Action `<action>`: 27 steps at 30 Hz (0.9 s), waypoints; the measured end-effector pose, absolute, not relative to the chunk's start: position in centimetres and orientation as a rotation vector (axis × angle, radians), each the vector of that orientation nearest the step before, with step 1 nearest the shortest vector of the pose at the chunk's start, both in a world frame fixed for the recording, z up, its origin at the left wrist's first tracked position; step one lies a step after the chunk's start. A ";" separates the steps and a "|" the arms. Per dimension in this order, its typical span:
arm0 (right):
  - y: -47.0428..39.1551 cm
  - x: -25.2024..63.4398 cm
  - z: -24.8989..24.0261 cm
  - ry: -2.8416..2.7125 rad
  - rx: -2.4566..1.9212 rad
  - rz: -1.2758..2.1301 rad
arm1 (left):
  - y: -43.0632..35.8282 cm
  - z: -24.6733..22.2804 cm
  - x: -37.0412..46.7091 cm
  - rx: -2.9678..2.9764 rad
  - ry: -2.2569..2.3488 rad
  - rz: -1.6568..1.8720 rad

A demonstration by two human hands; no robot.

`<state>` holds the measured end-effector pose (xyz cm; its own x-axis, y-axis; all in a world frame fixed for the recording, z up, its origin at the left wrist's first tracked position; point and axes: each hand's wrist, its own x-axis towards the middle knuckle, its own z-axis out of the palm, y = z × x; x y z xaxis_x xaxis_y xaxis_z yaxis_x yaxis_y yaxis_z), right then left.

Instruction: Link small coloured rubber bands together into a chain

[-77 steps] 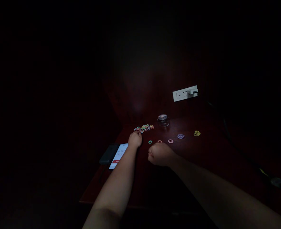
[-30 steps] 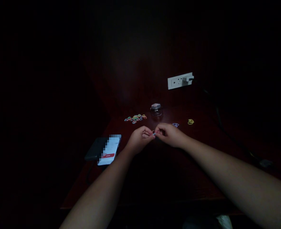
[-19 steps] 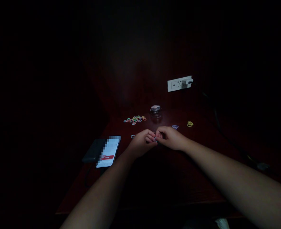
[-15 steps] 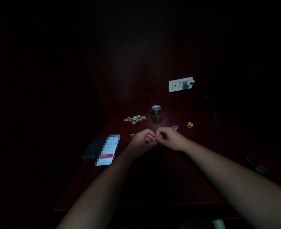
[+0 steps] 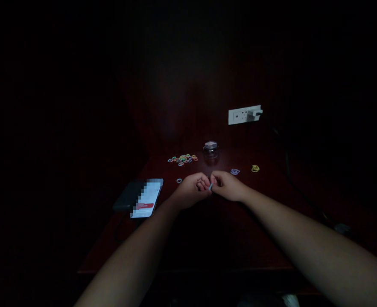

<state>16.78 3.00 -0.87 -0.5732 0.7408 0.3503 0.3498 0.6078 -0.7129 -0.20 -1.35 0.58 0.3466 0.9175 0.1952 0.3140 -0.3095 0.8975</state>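
Hands, apart 2.6 s ago, now meet: left hand (image 5: pixel 192 190) and right hand (image 5: pixel 229 186) pinch a light-blue elastic band (image 5: pixel 210 186) at the fingertips. Handling has shifted here from the mixed band pile (image 5: pixel 183 159), beyond and left of the grip.
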 end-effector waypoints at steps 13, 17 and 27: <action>2.4 16.2 -0.5 -2.171 -0.936 0.719 | -0.4 -0.2 0.4 1.615 1.073 1.188; 2.6 16.4 -0.5 -2.115 -1.072 0.549 | -0.6 0.1 0.7 1.617 1.111 1.190; 3.1 16.8 -0.8 -2.148 -1.036 0.580 | -1.3 0.8 0.5 1.635 0.987 1.083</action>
<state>16.75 3.13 -0.82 -0.4566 0.8050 0.3788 0.5052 0.5850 -0.6345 0.48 -1.29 0.80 0.2937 0.9309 0.2173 0.1304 -0.2642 0.9556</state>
